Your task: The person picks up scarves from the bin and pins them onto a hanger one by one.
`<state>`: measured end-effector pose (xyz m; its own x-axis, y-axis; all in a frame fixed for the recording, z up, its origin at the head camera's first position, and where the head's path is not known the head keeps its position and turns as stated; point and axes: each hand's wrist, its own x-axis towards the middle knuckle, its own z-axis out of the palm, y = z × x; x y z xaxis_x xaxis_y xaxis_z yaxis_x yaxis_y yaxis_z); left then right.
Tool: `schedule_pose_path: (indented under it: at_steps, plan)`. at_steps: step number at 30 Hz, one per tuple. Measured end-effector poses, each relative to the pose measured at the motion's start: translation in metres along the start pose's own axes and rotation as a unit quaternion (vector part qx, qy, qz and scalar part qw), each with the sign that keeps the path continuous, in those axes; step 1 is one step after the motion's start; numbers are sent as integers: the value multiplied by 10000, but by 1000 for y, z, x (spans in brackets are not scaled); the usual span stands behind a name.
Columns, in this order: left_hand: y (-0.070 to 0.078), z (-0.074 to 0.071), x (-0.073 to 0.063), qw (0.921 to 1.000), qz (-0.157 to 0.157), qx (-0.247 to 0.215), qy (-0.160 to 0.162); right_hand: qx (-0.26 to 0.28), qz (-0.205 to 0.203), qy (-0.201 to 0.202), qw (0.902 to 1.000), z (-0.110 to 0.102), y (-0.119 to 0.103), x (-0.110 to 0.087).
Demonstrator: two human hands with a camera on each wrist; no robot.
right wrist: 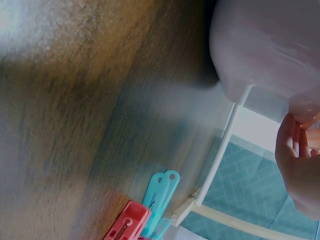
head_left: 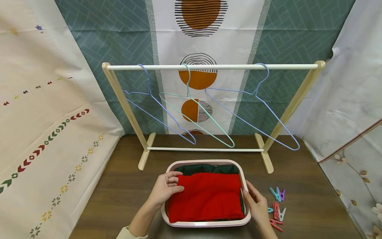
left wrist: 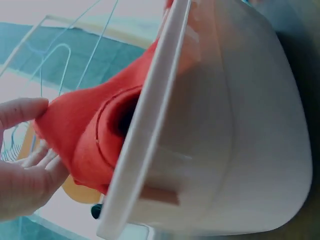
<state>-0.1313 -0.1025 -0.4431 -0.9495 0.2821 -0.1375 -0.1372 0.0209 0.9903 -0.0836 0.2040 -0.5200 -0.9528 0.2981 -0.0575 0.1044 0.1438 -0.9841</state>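
A pink plastic basin (head_left: pixel 206 224) holds a folded red cloth (head_left: pixel 209 196) on top of dark green cloth (head_left: pixel 210 169). My left hand (head_left: pixel 167 186) pinches the red cloth near its back left corner. In the left wrist view, the thumb lies on one side of the red cloth (left wrist: pixel 85 120) and the fingers on the other, and a stitched fold shows by the rim. Against the basin's right side, my right hand (head_left: pixel 257 202) grips the rim, thumb on top. The right wrist view shows its fingers on the basin's outer wall (right wrist: pixel 265 45).
Behind the basin stands a rack with a white rail (head_left: pixel 209 67). From it hang a blue hanger (head_left: pixel 167 111), a mint green hanger (head_left: pixel 206 116) and another blue hanger (head_left: pixel 268 109). Several clothespins (head_left: pixel 276 210) lie on the brown table (head_left: pixel 119 199), right of the basin.
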Motion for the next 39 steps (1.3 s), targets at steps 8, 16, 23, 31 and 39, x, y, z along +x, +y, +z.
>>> schedule_pose_path:
  at_steps: [8, 16, 23, 31, 39]
  plan:
    - [-21, 5, -1, 9988, -466, 169, -15, 14, -75, 80, 9999, -1, 0, 0]
    - [-24, 12, 2, 9981, 77, 354, 501, -99, -228, 113, 9996, -1, -2, 1]
    - [-7, 20, 2, 9951, 657, 233, 705, 71, -163, 5, 9998, -1, -3, 4]
    - [23, 30, -6, 9917, 1270, 71, 187, 104, -40, 13, 9999, -1, -2, 3]
    - [45, 31, -9, 9772, 2088, 378, 73, 45, 7, 29, 10000, -1, 0, 1]
